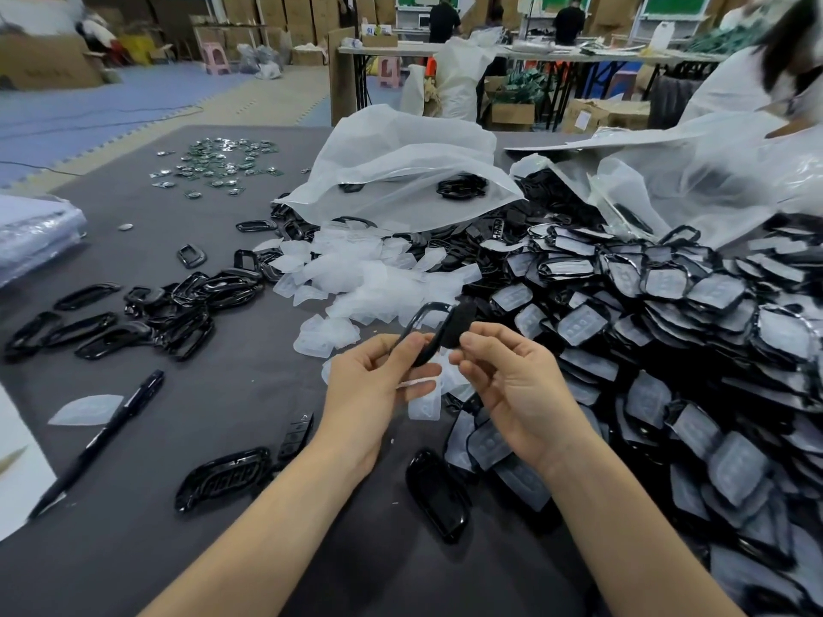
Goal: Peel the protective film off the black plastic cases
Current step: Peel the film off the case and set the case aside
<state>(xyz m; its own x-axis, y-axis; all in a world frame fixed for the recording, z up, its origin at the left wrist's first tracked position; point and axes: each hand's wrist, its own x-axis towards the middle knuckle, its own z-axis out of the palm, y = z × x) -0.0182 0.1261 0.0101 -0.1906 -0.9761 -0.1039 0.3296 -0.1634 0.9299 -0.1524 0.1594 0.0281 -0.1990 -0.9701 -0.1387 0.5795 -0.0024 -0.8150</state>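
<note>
— Where is the case (421, 329) now?
— The person holds it up above the grey counter (222, 394), between both hands. The left hand (369, 385) grips its lower end with curled fingers. The right hand (512, 385) pinches its upper dark part between thumb and forefinger.
— And the film?
— A white film piece (416, 384) shows just under the left fingers; if they hold it, one cannot tell. Peeled films (356, 269) lie in a heap behind the hands. Covered cases (668, 327) are piled at the right, and bare frames (169, 313) lie at the left.
— Is there any writing?
— A black pen (102, 438) lies at the left, but its print is too small to read. The white label on a carton (588, 115) far behind is also not readable.
</note>
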